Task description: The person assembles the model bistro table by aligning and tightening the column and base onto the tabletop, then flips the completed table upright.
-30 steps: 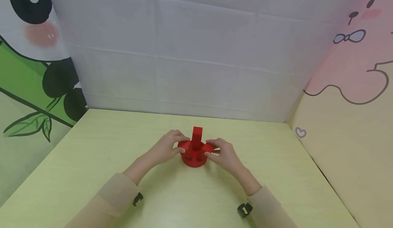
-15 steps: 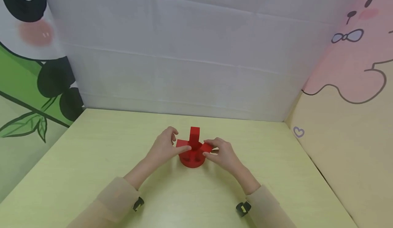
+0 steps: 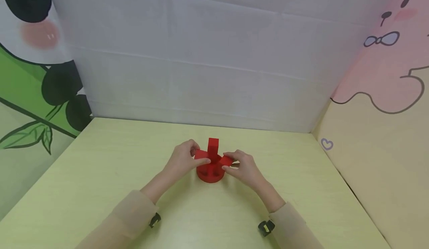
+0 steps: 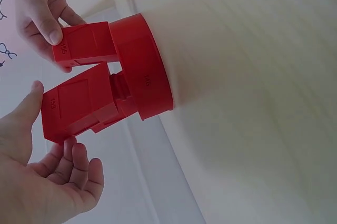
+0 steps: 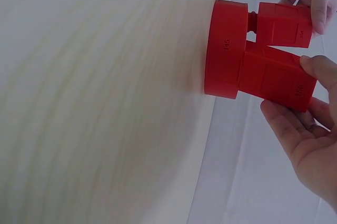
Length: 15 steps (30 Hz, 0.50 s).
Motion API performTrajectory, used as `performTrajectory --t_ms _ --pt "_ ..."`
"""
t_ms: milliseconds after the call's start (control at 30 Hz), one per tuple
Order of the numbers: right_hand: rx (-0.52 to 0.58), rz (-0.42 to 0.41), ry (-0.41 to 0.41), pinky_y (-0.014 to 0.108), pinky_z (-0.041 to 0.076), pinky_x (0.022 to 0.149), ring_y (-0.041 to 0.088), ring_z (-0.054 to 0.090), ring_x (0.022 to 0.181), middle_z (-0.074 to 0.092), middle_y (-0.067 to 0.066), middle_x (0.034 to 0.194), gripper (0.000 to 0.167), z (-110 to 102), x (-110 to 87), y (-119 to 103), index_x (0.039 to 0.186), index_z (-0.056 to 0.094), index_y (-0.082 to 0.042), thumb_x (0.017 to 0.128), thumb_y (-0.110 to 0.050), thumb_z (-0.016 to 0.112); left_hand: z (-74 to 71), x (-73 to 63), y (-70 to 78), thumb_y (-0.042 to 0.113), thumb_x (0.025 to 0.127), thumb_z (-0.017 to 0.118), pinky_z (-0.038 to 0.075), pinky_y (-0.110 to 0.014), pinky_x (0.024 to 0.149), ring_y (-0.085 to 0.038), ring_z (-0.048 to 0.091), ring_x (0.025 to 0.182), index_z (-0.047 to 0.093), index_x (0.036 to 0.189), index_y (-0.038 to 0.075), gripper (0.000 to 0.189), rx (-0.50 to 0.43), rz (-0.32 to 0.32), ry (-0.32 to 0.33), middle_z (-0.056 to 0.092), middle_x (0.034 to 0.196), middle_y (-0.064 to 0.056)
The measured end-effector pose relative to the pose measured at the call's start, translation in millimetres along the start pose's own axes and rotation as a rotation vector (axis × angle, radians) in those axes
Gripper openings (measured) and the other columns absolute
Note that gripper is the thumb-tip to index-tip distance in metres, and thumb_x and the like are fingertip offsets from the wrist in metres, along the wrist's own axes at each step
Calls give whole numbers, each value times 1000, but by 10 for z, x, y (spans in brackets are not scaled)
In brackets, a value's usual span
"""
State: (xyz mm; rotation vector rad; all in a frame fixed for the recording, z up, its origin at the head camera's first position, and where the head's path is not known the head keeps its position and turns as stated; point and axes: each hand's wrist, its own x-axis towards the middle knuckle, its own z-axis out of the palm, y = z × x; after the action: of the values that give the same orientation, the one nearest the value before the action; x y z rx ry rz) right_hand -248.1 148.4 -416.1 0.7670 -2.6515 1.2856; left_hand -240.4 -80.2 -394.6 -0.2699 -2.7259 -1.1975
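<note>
A round red base (image 3: 210, 176) stands on the table with red blocks rising from it. My left hand (image 3: 183, 157) pinches the left block (image 4: 79, 103) between thumb and fingertips. That block leans, and a narrower stepped neck shows between it and the base. My right hand (image 3: 246, 169) holds the right block (image 5: 279, 77), thumb on one side and fingers on the other; its lower end meets the base. Between the two, a taller red block (image 3: 213, 146) stands upright at the back, untouched by either hand. How the blocks fit inside the base is hidden.
The pale yellow table (image 3: 268, 148) extends around the base on all sides. A white cloth wall (image 3: 207, 55) rises behind its far edge. Printed side panels (image 3: 378, 73) border the table left and right. Dark straps with small devices (image 3: 266, 227) hang at both wrists.
The left hand's fingers came off the left block half a second ago and are now back against it, with the thumb lying across its near side. The right hand keeps its hold.
</note>
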Motion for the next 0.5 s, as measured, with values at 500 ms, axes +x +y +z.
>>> performTrajectory --t_ms 500 --pt "7 -9 8 28 56 73 17 63 86 61 4 92 41 10 -7 9 118 63 2 79 -8 75 -137 30 -171 11 85 69 49 -39 89 -23 55 104 60 124 8 40 112 347 -118 64 113 -5"
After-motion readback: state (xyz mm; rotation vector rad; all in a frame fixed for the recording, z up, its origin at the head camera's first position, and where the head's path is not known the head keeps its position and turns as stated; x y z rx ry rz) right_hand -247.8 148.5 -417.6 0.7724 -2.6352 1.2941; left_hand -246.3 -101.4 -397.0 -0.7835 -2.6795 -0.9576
